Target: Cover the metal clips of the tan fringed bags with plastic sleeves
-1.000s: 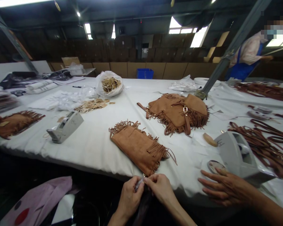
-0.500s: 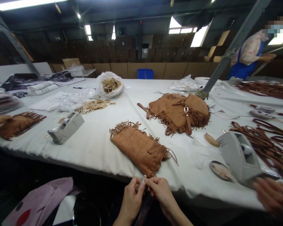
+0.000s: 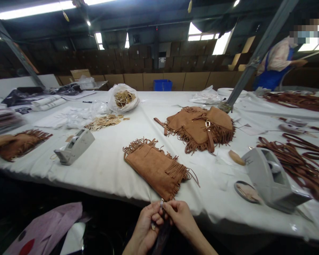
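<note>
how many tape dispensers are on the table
2. The left tape dispenser sits left of the near fringed bag; the right tape dispenser stands beside the brown straps. Others may be hidden in the far clutter.

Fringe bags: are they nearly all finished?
Probably not. The piled bags look done, straps on. The left hand and right hand pinch a small metal piece at the flat bag corner. Many loose straps wait.
</note>
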`<state>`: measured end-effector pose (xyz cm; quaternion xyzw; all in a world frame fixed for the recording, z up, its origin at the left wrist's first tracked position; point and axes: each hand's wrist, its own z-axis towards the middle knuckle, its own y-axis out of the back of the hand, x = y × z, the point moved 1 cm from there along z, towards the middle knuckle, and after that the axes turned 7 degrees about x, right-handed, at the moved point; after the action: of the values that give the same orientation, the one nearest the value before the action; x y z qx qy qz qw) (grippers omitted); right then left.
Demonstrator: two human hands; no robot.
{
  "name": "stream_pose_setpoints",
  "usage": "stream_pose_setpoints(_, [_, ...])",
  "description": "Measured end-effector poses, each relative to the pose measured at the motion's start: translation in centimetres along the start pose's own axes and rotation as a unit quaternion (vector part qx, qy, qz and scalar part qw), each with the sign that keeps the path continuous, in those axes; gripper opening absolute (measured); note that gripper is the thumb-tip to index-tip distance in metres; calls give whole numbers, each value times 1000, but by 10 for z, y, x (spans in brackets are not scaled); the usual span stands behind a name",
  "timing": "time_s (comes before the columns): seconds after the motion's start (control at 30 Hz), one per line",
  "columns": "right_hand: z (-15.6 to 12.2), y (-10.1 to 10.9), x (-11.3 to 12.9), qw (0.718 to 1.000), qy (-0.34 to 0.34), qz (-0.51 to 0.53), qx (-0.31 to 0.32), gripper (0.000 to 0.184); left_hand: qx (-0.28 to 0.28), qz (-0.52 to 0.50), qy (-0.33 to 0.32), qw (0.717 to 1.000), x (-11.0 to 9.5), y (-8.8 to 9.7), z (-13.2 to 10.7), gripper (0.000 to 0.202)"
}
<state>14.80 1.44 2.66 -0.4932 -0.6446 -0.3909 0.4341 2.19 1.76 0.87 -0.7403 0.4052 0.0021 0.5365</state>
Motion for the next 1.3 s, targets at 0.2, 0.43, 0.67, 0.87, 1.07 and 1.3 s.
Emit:
stream_pose_setpoints(0.2, [-13,3,-1,983,67,-153,-73,47,-35,29,-49,998,1,0,-3,19])
stream_pose_setpoints(0.43, [-28,1,-5,993,20,17,-111,50,-90,295,-171,936,1,-3,-9,34])
stream_pose_setpoints(0.67, [-19,-27,9,970,7,230,-75,85,-91,419,-210,878,-5,-4,-17,29])
stream_pose_setpoints(0.87, [-17,-30,12,919,-22,384,-89,86,-90,291,-200,931,5,-9,-14,36])
stream_pose_setpoints(1.07, [-6,-17,19,892,-69,447,-4,63,-10,111,-15,994,0,-9,-25,36])
stream_pose_setpoints(1.3, [4,-12,16,894,-54,444,-12,63,2,215,12,977,7,37,-70,38])
